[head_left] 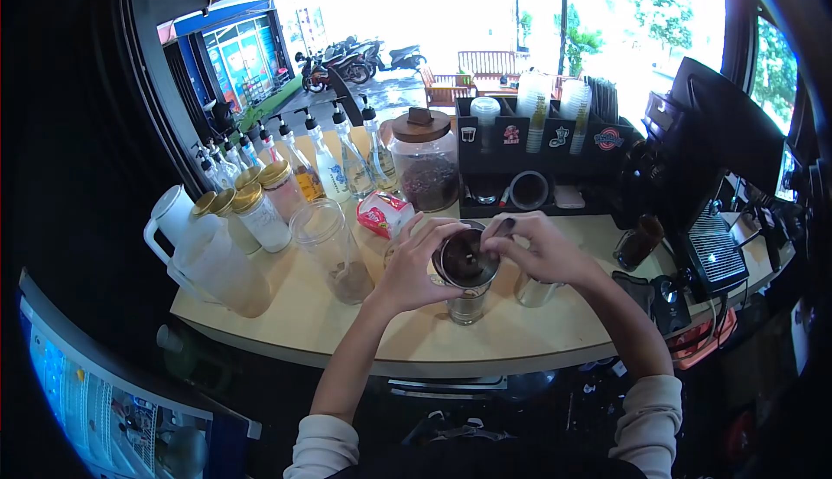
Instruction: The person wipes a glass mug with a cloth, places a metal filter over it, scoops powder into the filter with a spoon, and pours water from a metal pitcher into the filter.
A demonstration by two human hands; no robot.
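My left hand (420, 267) is wrapped around the side of a round metal-rimmed cup (449, 273) with dark contents. Directly below the cup a clear glass base (468, 307) shows on the counter; whether it is a separate glass I cannot tell. Over the cup's right rim, my right hand (542, 249) pinches a thin utensil that looks like a spoon (503, 227), its lower end reaching into the cup. Just beneath the right hand stands a clear glass (535, 293). Behind my left fingers lies a red and white packet (384, 214).
Left on the counter (416, 340) stand plastic pitchers (221, 267), a tall clear container (329, 254), gold-lidded jars (260, 217) and several pump bottles (351, 162). A wooden-lidded jar (426, 167) and black cup organizer (542, 162) stand behind. A dark-filled glass (640, 243) and monitor (724, 123) are right.
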